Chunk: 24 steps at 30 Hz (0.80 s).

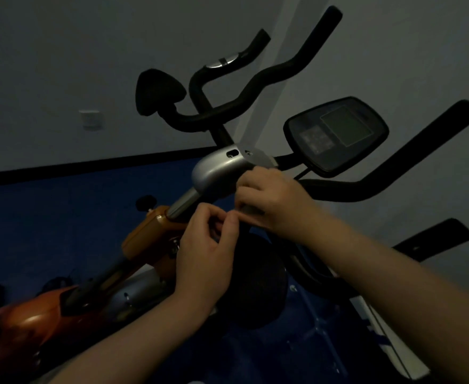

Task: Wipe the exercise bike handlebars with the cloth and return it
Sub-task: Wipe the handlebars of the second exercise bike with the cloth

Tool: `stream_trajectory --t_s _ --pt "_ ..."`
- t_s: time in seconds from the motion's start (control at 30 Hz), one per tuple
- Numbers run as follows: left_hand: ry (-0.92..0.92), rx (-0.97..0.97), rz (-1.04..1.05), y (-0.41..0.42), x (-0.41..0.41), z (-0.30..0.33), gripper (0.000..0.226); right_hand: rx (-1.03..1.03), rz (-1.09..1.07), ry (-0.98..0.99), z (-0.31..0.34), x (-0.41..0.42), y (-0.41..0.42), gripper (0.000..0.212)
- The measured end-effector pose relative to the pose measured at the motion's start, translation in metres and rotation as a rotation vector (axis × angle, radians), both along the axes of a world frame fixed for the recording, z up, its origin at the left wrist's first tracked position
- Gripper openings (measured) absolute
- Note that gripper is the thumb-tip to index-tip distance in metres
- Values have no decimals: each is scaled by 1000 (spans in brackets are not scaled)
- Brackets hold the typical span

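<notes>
The exercise bike's black handlebars [269, 73] curve up and away from a silver stem cover [216, 170], and a second long black bar [394, 167] reaches to the right. My left hand [208, 245] and my right hand [272, 200] meet just below the stem cover, fingertips pinched together. A dark cloth [258, 278] hangs beneath them, and both hands appear to grip its top edge. The room is very dim, so the cloth's outline is hard to make out.
A black console [335, 134] with a screen sits to the right of the stem. The orange bike frame [144, 231] slopes down to the lower left. Behind are a pale wall with a switch [90, 119] and a blue surface [61, 217].
</notes>
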<state>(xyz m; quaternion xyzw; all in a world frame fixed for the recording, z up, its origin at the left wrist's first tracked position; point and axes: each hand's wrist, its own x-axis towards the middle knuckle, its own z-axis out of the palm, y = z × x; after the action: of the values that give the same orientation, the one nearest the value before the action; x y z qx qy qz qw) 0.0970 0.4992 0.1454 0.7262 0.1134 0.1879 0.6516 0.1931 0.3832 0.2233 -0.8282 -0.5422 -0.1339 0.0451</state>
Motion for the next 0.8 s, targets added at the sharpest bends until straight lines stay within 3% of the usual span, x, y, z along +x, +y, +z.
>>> stream_trajectory --t_s 0.07,0.17,0.33,0.47,0.53,0.63,0.7,0.8 --pt "-1 3 2 -1 1 0 27 -10 -93 -101 8 8 -9 22" --pt "-29 -22 12 -1 -1 0 31 106 -264 -99 9 2 2 19" --pt "-66 -67 -40 3 -4 -6 35 -61 -137 -33 1 -5 13 19" --pt "-64 -48 -77 2 -3 -3 32 -16 -397 -38 30 23 -22 23" --pt "-82 -79 -56 2 -4 -3 36 11 -302 35 21 12 1 18" --pt "-140 -120 -44 3 -7 -5 40 -183 -75 153 1 -6 28 17" --pt "-142 -106 -32 4 -7 -5 43 -242 -116 111 14 7 11 18" --pt "-131 -112 -28 2 -8 -5 43 -146 -193 52 28 20 -4 22"
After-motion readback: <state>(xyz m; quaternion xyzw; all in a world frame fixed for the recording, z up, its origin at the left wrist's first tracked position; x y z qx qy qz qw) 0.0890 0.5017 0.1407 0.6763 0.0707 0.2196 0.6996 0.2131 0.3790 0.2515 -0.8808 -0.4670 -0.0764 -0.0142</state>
